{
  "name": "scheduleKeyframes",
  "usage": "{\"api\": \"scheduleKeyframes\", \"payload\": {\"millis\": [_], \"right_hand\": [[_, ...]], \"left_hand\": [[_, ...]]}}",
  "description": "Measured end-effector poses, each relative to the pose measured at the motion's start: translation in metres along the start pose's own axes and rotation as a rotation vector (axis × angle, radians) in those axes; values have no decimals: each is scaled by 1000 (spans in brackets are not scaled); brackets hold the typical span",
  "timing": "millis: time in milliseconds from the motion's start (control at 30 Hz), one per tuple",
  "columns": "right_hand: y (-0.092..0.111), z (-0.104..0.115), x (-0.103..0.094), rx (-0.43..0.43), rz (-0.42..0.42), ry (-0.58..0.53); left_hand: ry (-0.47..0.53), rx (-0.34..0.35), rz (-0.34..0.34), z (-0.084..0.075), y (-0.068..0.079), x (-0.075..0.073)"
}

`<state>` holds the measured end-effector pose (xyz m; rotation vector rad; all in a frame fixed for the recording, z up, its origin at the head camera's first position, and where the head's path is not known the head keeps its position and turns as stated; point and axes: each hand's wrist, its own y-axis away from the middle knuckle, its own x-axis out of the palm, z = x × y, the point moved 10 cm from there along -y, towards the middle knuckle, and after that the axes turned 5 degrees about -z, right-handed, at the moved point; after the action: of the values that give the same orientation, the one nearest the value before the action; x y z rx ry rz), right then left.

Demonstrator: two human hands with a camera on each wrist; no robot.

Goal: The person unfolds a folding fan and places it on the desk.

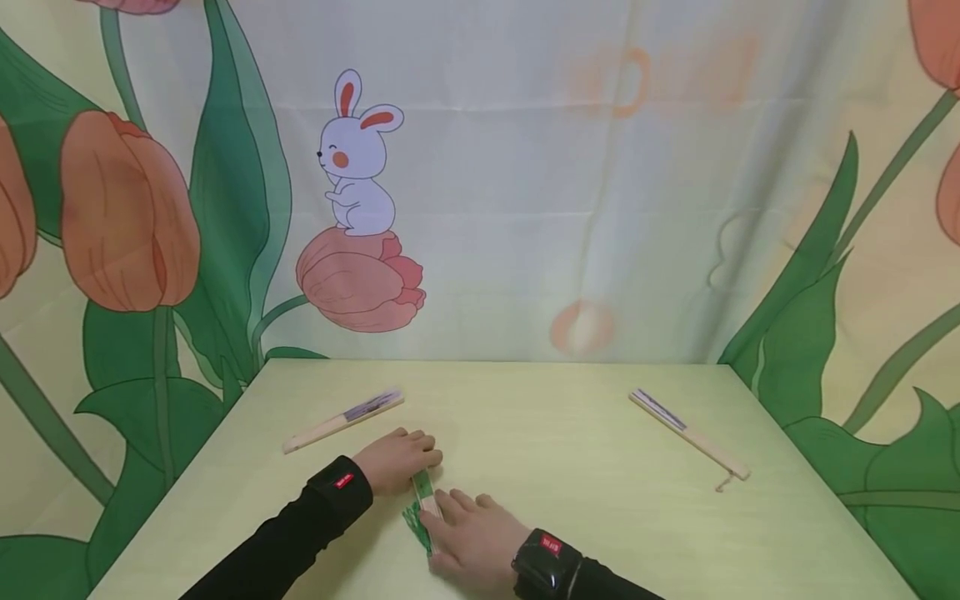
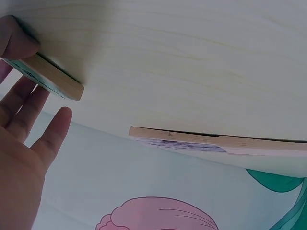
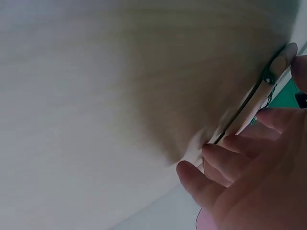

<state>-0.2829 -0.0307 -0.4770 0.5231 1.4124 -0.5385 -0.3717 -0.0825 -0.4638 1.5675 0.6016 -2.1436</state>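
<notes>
Green fan (image 1: 424, 487) found to the right of the left purple fan (image 1: 345, 419) and nearer me; the fingers of my left hand (image 1: 395, 463) pinch the end closest to that fan, while those of my right hand (image 1: 483, 540) rest fairly straight along the other end. Judged risks: uneven pressure could skew the green fan, and its loose tassel (image 1: 415, 527) could snag beneath my right fingers.

Staged-looking indoor setup, room type unclear: pale table (image 1: 540, 433), tulip-and-rabbit-print curtain (image 1: 487, 183) behind.
</notes>
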Motion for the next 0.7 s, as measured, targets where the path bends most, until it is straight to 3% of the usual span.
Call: {"api": "scheduleKeyframes", "payload": {"millis": [300,700], "right_hand": [[-2,7,0,15,-41,32],[-5,10,-3,-8,-88,43]], "left_hand": [[5,-26,3,4,4,-4],[13,-57,17,8,8,2]]}}
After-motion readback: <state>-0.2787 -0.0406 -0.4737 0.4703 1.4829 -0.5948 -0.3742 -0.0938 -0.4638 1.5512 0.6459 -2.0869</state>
